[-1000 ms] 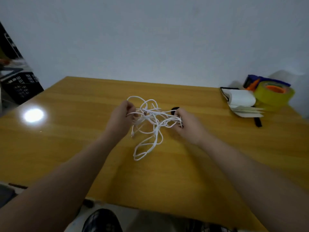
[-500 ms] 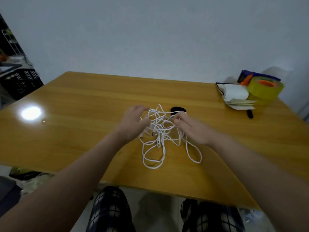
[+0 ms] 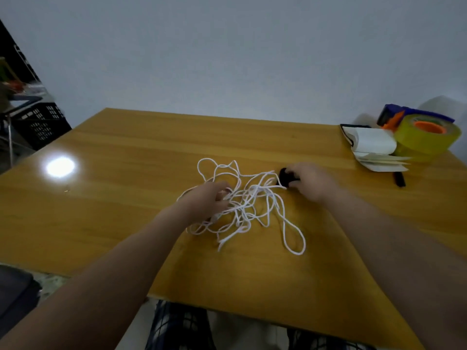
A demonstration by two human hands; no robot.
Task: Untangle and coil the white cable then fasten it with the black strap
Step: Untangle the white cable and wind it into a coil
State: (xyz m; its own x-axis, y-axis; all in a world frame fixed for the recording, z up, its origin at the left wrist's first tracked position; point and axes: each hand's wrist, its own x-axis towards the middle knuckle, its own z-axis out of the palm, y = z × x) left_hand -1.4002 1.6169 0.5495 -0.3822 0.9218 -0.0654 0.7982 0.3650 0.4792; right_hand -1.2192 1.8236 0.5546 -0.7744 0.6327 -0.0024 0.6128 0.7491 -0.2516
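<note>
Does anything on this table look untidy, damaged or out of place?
Only the thin white cable: it lies in a loose tangled heap on the yellow wooden table, one long loop straying toward the near edge. Nothing looks spilled or broken. The left hand grips it; the right hand holds the black strap.

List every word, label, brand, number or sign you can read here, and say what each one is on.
None can be read.
The yellow tape roll, blue dispenser, white notepad and black crate show no legible print; any marking on them is too blurred to tell.
The white cable and black strap show none.
</note>
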